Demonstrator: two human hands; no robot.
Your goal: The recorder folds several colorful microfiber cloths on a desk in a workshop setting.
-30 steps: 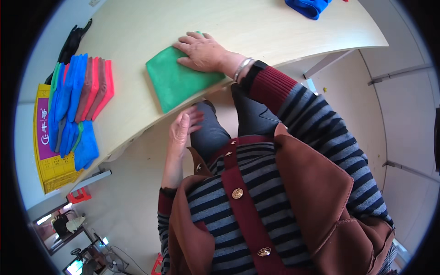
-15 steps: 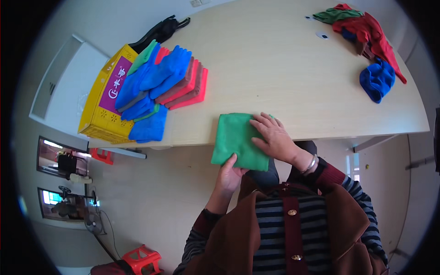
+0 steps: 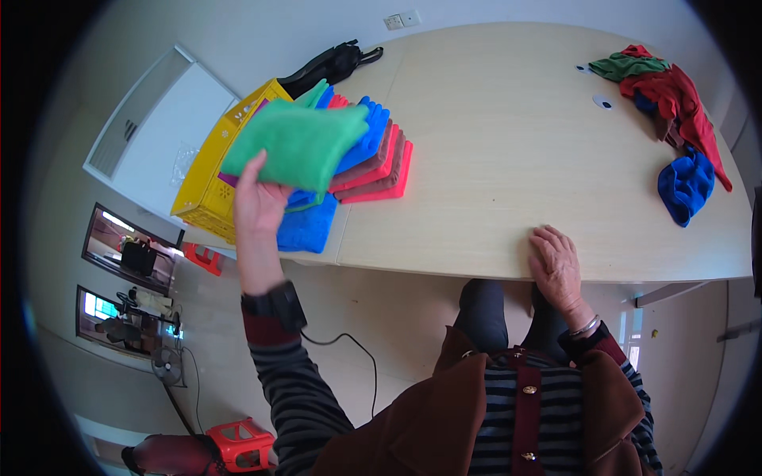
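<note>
My left hand [image 3: 260, 205] grips a folded green towel [image 3: 295, 143], thumb on top and fingers underneath. It is held over the stacked folded towels at the table's left side and blurs a little from motion. Part of the stacks is hidden beneath it; blue, red and brown folds [image 3: 382, 178] show to its right, and a blue towel [image 3: 308, 226] lies nearest the front edge. My right hand [image 3: 557, 266] rests on the front edge of the table [image 3: 476, 151], fingers lying on the surface and slightly bent, holding nothing.
A yellow basket [image 3: 205, 208] stands left of the stacks, with a black bag [image 3: 337, 67] behind. Crumpled red and green cloths [image 3: 667, 91] and a blue one [image 3: 686, 186] lie at the far right. Red stools [image 3: 240, 444] stand on the floor at left.
My left hand has carried the folded green towel from the front edge up and left over the stacks. My right hand has let go of it and moved right onto the table edge.
</note>
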